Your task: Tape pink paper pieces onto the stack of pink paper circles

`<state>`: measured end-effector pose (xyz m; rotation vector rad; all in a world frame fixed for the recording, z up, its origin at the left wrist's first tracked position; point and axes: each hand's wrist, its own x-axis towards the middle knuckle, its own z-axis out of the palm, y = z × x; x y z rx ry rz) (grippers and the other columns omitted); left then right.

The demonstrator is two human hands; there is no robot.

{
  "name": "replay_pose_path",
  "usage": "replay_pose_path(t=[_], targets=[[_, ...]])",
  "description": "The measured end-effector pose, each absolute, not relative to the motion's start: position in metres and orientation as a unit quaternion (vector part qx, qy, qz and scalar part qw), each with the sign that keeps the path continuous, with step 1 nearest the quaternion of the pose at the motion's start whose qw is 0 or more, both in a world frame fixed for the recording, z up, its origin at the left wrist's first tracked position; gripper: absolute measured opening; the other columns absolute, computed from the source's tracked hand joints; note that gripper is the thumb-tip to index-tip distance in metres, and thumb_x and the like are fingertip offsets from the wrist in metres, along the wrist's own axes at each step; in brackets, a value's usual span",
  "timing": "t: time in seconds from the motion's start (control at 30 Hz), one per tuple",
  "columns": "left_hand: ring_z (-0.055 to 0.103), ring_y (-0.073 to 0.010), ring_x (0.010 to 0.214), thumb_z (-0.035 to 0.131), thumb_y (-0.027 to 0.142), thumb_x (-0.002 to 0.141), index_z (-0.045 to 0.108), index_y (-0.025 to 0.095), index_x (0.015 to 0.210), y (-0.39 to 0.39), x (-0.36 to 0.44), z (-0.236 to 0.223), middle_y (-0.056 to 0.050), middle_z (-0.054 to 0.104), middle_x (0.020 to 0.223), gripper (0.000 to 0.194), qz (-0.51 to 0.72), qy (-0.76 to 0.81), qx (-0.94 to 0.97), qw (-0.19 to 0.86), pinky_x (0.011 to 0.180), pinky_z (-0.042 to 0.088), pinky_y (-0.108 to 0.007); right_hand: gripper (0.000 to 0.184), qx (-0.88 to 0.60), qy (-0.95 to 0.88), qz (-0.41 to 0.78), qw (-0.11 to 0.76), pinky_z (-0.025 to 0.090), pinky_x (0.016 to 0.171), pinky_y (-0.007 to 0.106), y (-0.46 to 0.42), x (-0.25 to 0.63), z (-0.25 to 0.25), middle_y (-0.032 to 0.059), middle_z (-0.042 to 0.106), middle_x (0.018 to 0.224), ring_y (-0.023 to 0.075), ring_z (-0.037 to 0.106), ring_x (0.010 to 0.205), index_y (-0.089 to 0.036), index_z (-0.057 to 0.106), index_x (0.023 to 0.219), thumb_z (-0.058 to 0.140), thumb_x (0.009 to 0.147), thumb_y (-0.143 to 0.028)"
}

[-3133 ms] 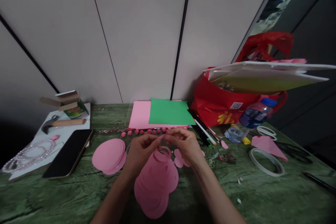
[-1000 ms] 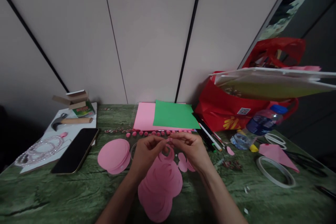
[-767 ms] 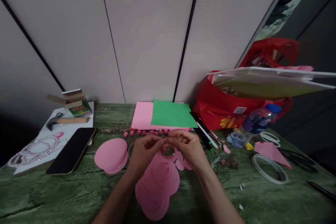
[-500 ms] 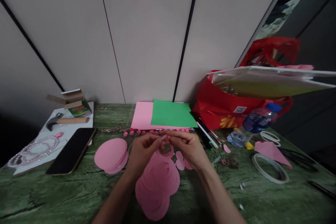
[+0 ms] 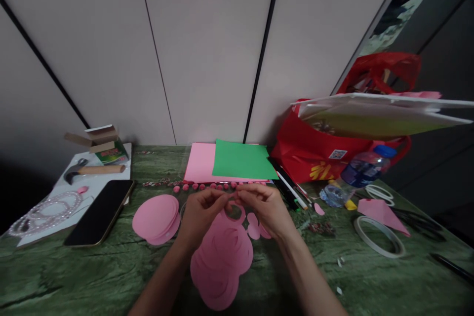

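My left hand (image 5: 202, 212) and my right hand (image 5: 262, 207) meet above the middle of the table, thumbs and fingers pinched. Between their fingertips is a curled pink paper strip (image 5: 239, 215), bent in a loop; part of it is hidden by the fingers. Below lies a pile of pink paper spirals (image 5: 222, 261), overlapping one another. Left of my left hand rests a stack of pink paper circles (image 5: 155, 217). Small pink paper pieces (image 5: 254, 227) lie beside my right wrist. Beyond my fingers runs a row of small pink rolled flowers (image 5: 195, 186).
Green and pink sheets (image 5: 244, 160) lie by the wall. At left are a phone (image 5: 99, 215), a hammer (image 5: 96, 170), beads (image 5: 48, 210) and an opened box (image 5: 111, 150). To the right stand a red bag (image 5: 303, 148) and a bottle (image 5: 365, 168), with a tape roll (image 5: 379, 237) nearer.
My fingertips have parted slightly, and the thumbs and fingers of both hands have shifted a little around the pink strip. The other things stay where they were.
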<state>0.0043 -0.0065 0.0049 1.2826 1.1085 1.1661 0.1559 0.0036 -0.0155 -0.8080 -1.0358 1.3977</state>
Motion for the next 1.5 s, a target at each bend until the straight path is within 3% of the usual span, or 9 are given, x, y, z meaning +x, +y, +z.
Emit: replay_pose_path(t=[0.17,0.43,0.7,1.17,1.5], targets=[[0.057,-0.0112,0.052,0.063,0.026,0.071,0.065,0.014,0.064,-0.005,0.0032,0.0075,0.0,0.064,0.055,0.015,0.489,0.469,0.526,0.513,0.054,0.043,-0.021,0.025,-0.329,-0.45,0.621,0.551,0.054,0.072,0.031,0.0033,0.1575,-0.0143,0.007,0.072,0.083,0.0176,0.067,0.071,-0.017,0.071,0.084,0.074,0.062,-0.028],[0.058,-0.011,0.052,0.062,0.025,0.073,0.064,0.013,0.065,-0.0076,0.0041,0.0074,-0.001,0.064,0.055,0.014,0.468,0.452,0.545,0.529,0.054,0.044,-0.021,0.017,-0.349,-0.433,0.602,0.574,0.051,0.054,0.021,0.0046,0.1566,-0.0178,0.0002,0.068,0.062,0.011,0.062,0.054,-0.016,0.067,0.069,0.078,0.057,-0.022],[0.056,-0.0101,0.051,0.062,0.026,0.072,0.064,0.014,0.064,-0.0069,0.0052,0.0064,0.0,0.064,0.055,0.014,0.474,0.456,0.541,0.523,0.053,0.044,-0.02,0.019,-0.359,-0.435,0.582,0.586,0.049,0.052,0.021,0.0043,0.1549,-0.0162,-0.0011,0.065,0.057,0.011,0.06,0.052,-0.015,0.064,0.065,0.078,0.056,-0.024],[0.055,-0.0103,0.046,0.062,0.027,0.072,0.064,0.014,0.064,-0.0079,0.005,0.0109,0.0,0.064,0.054,0.015,0.492,0.462,0.526,0.518,0.049,0.043,-0.021,0.019,-0.344,-0.433,0.615,0.562,0.053,0.061,0.025,0.0047,0.1571,-0.0171,0.0059,0.072,0.079,0.0145,0.066,0.064,-0.016,0.071,0.077,0.075,0.061,-0.025],[0.056,-0.0107,0.051,0.063,0.025,0.071,0.064,0.013,0.065,-0.0082,0.0063,0.0081,0.0,0.063,0.054,0.014,0.483,0.464,0.545,0.504,0.051,0.042,-0.02,0.018,-0.341,-0.417,0.6,0.591,0.052,0.055,0.022,0.0064,0.1556,-0.0191,-0.0006,0.068,0.06,0.0108,0.062,0.052,-0.018,0.07,0.067,0.08,0.054,-0.023]])
